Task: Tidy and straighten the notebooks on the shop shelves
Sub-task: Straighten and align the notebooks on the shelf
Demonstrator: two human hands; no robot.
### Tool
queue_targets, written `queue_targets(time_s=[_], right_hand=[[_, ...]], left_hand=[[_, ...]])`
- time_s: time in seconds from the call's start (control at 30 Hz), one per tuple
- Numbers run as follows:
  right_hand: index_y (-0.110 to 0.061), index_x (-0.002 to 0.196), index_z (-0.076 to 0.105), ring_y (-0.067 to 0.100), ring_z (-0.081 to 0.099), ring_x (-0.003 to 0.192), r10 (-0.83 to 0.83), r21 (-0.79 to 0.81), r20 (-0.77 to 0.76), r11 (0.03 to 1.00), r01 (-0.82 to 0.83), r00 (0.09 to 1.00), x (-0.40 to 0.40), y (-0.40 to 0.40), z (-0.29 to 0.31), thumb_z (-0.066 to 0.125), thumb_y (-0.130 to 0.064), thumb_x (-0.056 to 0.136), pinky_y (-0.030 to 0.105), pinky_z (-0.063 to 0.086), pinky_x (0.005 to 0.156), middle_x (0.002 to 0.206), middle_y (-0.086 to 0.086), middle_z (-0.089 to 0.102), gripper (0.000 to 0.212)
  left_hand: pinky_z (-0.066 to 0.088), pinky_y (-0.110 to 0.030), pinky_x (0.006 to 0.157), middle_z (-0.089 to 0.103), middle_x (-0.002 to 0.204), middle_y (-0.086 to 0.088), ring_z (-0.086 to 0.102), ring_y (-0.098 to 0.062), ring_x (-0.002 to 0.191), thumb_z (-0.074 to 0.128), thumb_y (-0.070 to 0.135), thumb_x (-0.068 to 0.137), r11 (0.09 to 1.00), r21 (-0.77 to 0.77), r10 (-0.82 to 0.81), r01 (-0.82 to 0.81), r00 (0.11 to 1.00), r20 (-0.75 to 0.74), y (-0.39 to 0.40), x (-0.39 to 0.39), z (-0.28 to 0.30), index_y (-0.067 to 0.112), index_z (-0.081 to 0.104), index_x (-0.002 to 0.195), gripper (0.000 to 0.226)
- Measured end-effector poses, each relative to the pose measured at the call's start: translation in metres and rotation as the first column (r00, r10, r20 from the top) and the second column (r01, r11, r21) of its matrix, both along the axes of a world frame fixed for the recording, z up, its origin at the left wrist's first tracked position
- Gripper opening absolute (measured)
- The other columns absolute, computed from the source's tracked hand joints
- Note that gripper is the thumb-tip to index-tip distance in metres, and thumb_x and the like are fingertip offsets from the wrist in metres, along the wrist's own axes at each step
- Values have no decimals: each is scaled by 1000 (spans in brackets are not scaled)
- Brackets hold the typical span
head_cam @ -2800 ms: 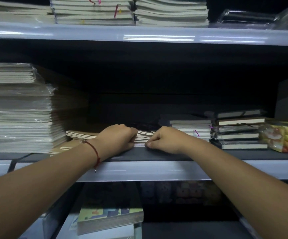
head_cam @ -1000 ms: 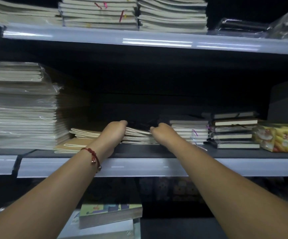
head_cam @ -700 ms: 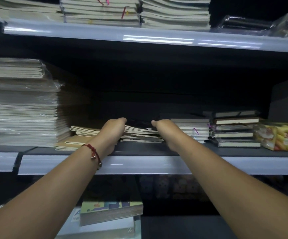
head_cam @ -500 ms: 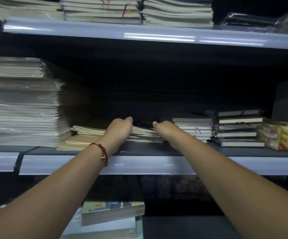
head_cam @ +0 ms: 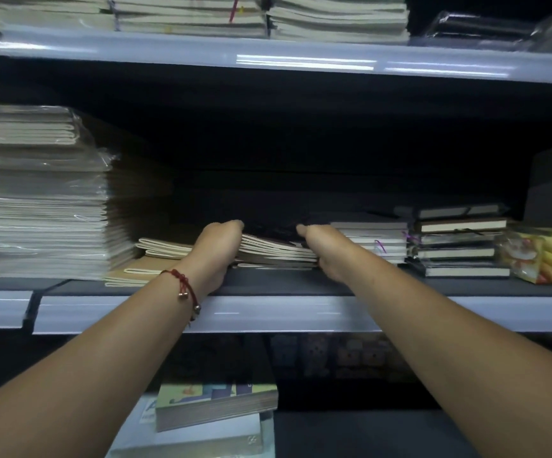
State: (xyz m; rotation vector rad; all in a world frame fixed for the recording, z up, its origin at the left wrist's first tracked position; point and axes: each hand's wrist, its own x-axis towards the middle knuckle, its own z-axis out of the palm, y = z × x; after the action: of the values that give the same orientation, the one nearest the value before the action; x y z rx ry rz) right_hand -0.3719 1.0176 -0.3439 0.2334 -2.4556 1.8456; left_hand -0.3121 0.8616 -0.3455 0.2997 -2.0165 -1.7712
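**Squaring a small notebook pile on the middle shelf**

Running across the whole view, the middle shelf [head_cam: 268, 314] is the landmark, with a pale front lip and a dark deck. Above it, the upper shelf [head_cam: 202, 51] carries rows of cream-edged notebooks. On the middle shelf's left end stands the tall plastic-wrapped stack [head_cam: 36, 200], the biggest pile in sight. Toward the shelf's right end sit the dark-covered notebooks [head_cam: 459, 246], and beside them, further right, a yellow packet [head_cam: 542, 256]. Below the shelf, a thick colourful pad [head_cam: 215, 404] lies on other pale items.

At the shelf's middle lies the low pile of thin notebooks [head_cam: 277, 252], slightly fanned, its spines facing the front lip. The left hand [head_cam: 215, 249] is clamped against the pile's left side and the right hand [head_cam: 324, 249] against its right side, so the pile sits between them. Both sets of fingers reach back over or behind the pile into the dark; whether they are spread or pressed together cannot be told. A few more thin notebooks [head_cam: 155, 259] lie just left of the left hand. A red cord bracelet [head_cam: 185, 287] circles the left wrist, over the shelf's front lip.
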Motion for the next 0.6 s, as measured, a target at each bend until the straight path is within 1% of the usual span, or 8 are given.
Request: queue_targets(time_s=[0.1,0.17,0.27,0.3,0.4,0.5,0.57,0.6], right_hand=[[-7,148,41,31,40,139,-19,150,-46,988,26,999,0,3,-3,40,-44,105,31,32,100,152,11,43,57],[-8,150,38,30,37,142,16,161,-30,987,-11,999,-1,4,-2,41,-48,104,34,31,108,155,10,40,61],[-9,151,36,27,34,144,56,48,5,997,-56,998,-2,0,1,47,-49,101,39,27,117,157,6,38,65],[-9,151,36,27,34,144,54,6,11,999,-54,998,-1,-2,2,48,-48,101,39,27,116,157,6,38,64],[-11,152,35,25,35,144,47,-68,17,997,-45,999,-1,-3,1,48,-45,102,38,26,116,156,5,38,62],[-14,154,33,24,37,142,51,-134,27,990,-47,998,-5,-2,-2,49,-44,101,39,26,116,156,2,38,62],[-14,154,33,23,37,142,60,-164,32,985,-54,998,-9,-1,-3,50,-43,101,40,26,116,157,2,37,62],[-14,154,33,23,35,144,67,-166,37,984,-60,997,-10,-2,-2,50,-42,101,40,25,117,158,3,36,62]], left_hand=[[38,-60,107,47,141,-31,44,-52,131,46,45,99,995,-103,3,0,1000,26,-2,4,1,-3,49,137,62],[33,-65,108,40,146,-32,40,-53,133,41,52,100,991,-132,-9,13,999,32,-4,3,2,-2,45,140,68],[50,-55,96,46,146,-24,55,-45,123,40,77,80,992,-98,-68,75,995,71,-2,-2,2,12,47,143,91],[45,-56,105,44,150,-21,51,-44,129,40,80,75,994,-52,-93,98,993,77,-1,-5,2,14,46,145,96],[28,-53,116,29,158,-20,33,-43,143,36,66,96,993,21,-115,114,991,72,3,-3,3,12,37,151,77],[38,-31,96,59,133,-6,56,-22,119,31,56,104,976,36,-216,213,973,87,0,-1,3,12,41,147,62],[33,-27,93,58,105,4,56,-12,107,28,51,106,952,51,-305,302,950,60,1,0,3,15,47,141,54],[32,-26,95,56,108,6,57,-10,103,27,51,106,937,77,-345,341,937,55,2,-2,4,18,48,141,53]])
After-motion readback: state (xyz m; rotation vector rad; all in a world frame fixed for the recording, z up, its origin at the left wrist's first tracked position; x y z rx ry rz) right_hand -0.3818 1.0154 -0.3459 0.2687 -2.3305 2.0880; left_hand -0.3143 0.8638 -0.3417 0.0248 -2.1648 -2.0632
